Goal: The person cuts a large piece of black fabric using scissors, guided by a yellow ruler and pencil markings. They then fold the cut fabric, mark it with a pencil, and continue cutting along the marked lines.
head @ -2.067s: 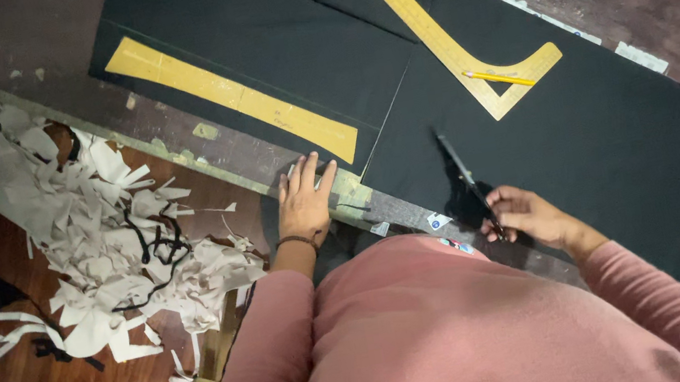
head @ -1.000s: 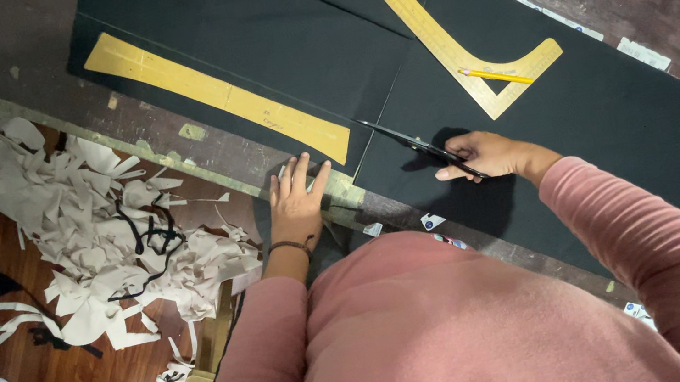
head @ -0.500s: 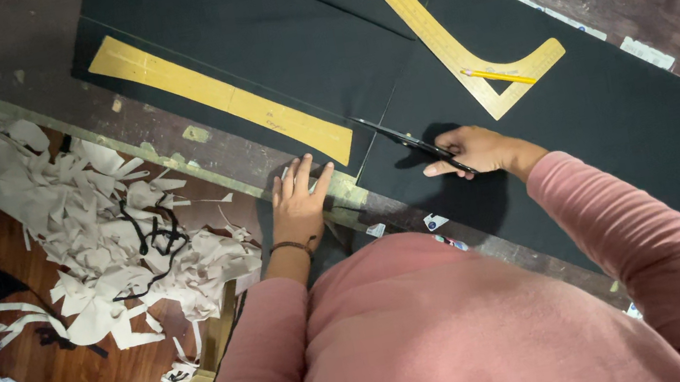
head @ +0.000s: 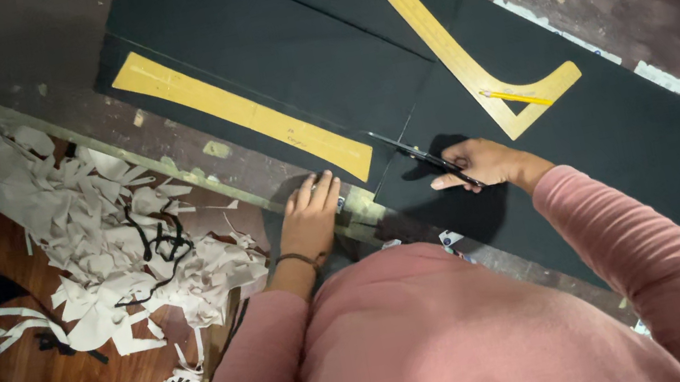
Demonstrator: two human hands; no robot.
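Scissors held in right hand; blades over black cloth.

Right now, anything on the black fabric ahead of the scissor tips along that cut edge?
Nothing visible. The right hand holds the scissors, tips at the black fabric edge beside the yellow straight ruler. The L-shaped ruler lies off to the right.

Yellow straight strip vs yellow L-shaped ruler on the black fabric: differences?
The straight strip is one plain bar; the L-shaped ruler is a long arm ending in a short foot. The strip lies on the near fabric panel by the left hand; the ruler crosses the farther panels, with a yellow pencil on its foot. Both are flat, yellow, resting on black fabric.
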